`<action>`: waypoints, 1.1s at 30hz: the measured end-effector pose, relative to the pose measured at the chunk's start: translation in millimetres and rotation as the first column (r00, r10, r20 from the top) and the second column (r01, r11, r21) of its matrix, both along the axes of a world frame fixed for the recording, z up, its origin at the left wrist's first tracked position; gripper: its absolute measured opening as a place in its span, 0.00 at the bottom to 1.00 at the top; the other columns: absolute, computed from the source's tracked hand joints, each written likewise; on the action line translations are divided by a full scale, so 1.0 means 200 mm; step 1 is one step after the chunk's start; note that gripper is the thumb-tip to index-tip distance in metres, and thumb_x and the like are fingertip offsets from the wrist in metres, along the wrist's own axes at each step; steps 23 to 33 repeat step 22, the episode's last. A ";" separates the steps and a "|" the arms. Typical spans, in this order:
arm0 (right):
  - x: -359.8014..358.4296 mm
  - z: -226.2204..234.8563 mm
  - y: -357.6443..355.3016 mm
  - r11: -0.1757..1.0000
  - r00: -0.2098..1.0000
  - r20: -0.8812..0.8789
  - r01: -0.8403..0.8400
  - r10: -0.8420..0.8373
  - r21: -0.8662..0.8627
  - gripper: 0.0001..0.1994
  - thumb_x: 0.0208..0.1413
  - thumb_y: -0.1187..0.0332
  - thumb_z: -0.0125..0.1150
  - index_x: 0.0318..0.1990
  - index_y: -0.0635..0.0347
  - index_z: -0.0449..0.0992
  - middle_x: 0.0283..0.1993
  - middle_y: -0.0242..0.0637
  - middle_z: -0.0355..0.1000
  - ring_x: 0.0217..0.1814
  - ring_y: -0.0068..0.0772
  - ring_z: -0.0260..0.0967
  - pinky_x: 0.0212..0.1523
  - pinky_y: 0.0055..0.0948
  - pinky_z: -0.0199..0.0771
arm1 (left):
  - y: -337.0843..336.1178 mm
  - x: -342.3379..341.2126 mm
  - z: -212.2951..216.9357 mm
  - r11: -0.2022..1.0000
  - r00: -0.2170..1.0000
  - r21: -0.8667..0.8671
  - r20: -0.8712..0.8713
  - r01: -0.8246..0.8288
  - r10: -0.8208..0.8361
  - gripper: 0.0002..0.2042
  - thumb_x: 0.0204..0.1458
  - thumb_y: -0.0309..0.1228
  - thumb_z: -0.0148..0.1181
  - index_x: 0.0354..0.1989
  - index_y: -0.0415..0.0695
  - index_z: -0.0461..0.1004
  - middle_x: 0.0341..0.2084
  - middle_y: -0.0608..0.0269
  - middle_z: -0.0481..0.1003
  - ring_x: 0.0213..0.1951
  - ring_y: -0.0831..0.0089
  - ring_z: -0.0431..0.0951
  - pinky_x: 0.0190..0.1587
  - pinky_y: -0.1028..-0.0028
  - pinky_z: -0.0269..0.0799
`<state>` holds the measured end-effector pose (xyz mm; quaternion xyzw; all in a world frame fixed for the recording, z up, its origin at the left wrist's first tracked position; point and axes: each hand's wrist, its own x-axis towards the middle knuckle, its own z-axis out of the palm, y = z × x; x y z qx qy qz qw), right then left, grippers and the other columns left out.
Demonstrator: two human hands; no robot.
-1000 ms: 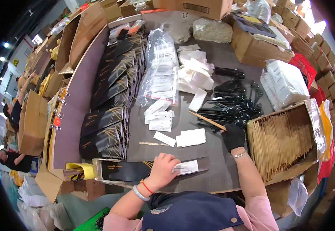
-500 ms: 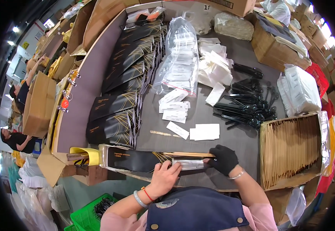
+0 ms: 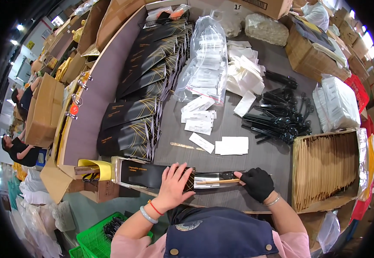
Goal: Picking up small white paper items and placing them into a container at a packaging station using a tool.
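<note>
My bare left hand [image 3: 175, 185] lies spread over the mouth end of a black paper sleeve [image 3: 142, 175] with gold lines, which rests in an open-ended carton at the table's front edge. In its black fingerless glove, my right hand [image 3: 256, 185] grips the right end of a cutlery bundle. The bundle has wooden chopsticks [image 3: 221, 181], a black plastic spoon [image 3: 226, 175] and a clear-and-white packet [image 3: 205, 179]. Its left end is at the sleeve's mouth, beside my left fingers; how far it goes inside is hidden.
Rows of black sleeves [image 3: 129, 137] stand at left. Paper packets [image 3: 200, 116], napkins [image 3: 245, 75] and black spoons [image 3: 277, 122] lie mid-table. A carton of wooden chopsticks [image 3: 324, 172] stands right, below wrapped white packs [image 3: 337, 101]. A green basket [image 3: 94, 236] sits below the table.
My left hand has moved from the packet onto the sleeve and spread its fingers. The chopsticks, gripped by my right hand, have come down over the packet, and a black spoon now shows beside them.
</note>
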<state>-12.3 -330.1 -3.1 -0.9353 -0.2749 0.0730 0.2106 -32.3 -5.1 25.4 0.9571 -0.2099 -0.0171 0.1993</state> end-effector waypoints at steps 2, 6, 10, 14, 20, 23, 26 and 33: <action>0.02 -0.04 0.05 0.999 1.000 0.008 -0.022 0.022 0.027 0.18 0.53 0.64 0.62 0.54 0.39 0.76 0.32 0.38 0.73 0.33 0.42 0.70 0.34 0.38 0.71 | 0.02 0.02 -0.03 0.999 0.998 -0.044 -0.051 0.031 -0.033 0.36 0.34 0.40 0.74 0.55 0.42 0.70 0.57 0.59 0.67 0.57 0.53 0.63 0.60 0.54 0.57; 0.01 -0.04 0.35 0.945 0.997 -0.022 -0.063 0.074 0.321 0.21 0.53 0.68 0.61 0.56 0.49 0.72 0.37 0.44 0.74 0.39 0.46 0.72 0.41 0.41 0.73 | -0.15 0.05 -0.08 0.994 0.997 -0.082 0.015 0.071 -0.070 0.37 0.33 0.39 0.74 0.56 0.41 0.69 0.55 0.61 0.67 0.55 0.56 0.64 0.60 0.57 0.58; -0.01 -0.06 0.14 0.935 0.986 -0.110 0.152 -0.123 0.320 0.11 0.50 0.69 0.65 0.41 0.59 0.79 0.38 0.44 0.75 0.41 0.46 0.73 0.43 0.40 0.75 | -0.15 0.08 -0.04 0.995 0.995 -0.010 0.003 0.100 -0.100 0.38 0.29 0.36 0.76 0.55 0.42 0.69 0.54 0.60 0.68 0.54 0.58 0.65 0.58 0.57 0.59; -0.03 -0.09 0.30 0.793 0.835 -0.485 0.471 -0.261 0.385 0.07 0.47 0.71 0.67 0.33 0.60 0.75 0.34 0.43 0.72 0.40 0.46 0.72 0.41 0.41 0.73 | -0.22 0.12 -0.06 0.988 0.989 -0.023 0.014 0.150 -0.150 0.38 0.29 0.34 0.75 0.56 0.41 0.68 0.53 0.61 0.67 0.53 0.58 0.66 0.57 0.59 0.61; 0.04 0.08 0.35 0.926 0.988 -0.092 0.147 -0.122 0.348 0.21 0.42 0.60 0.72 0.43 0.56 0.73 0.43 0.39 0.71 0.43 0.47 0.69 0.45 0.47 0.66 | -0.20 0.20 0.01 0.922 0.952 0.239 -0.059 0.305 -0.299 0.35 0.34 0.34 0.70 0.58 0.64 0.69 0.49 0.59 0.68 0.49 0.60 0.67 0.49 0.63 0.63; 0.05 0.03 0.30 0.993 0.997 0.006 0.082 -0.083 0.089 0.25 0.42 0.53 0.71 0.45 0.55 0.74 0.43 0.35 0.71 0.49 0.48 0.66 0.51 0.56 0.60 | -0.24 0.28 0.12 0.795 0.829 0.350 -0.465 0.496 -0.312 0.38 0.33 0.33 0.71 0.60 0.61 0.68 0.51 0.57 0.67 0.51 0.60 0.67 0.51 0.60 0.63; 0.05 0.03 0.30 0.993 0.997 0.006 0.082 -0.083 0.089 0.25 0.42 0.53 0.71 0.45 0.55 0.74 0.43 0.35 0.71 0.49 0.48 0.66 0.51 0.56 0.60 | -0.24 0.28 0.12 0.795 0.829 0.350 -0.465 0.496 -0.312 0.38 0.33 0.33 0.71 0.60 0.61 0.68 0.51 0.57 0.67 0.51 0.60 0.67 0.51 0.60 0.63; 0.05 0.03 0.30 0.993 0.997 0.006 0.082 -0.083 0.089 0.25 0.42 0.53 0.71 0.45 0.55 0.74 0.43 0.35 0.71 0.49 0.48 0.66 0.51 0.56 0.60 | -0.24 0.28 0.12 0.795 0.829 0.350 -0.465 0.496 -0.312 0.38 0.33 0.33 0.71 0.60 0.61 0.68 0.51 0.57 0.67 0.51 0.60 0.67 0.51 0.60 0.63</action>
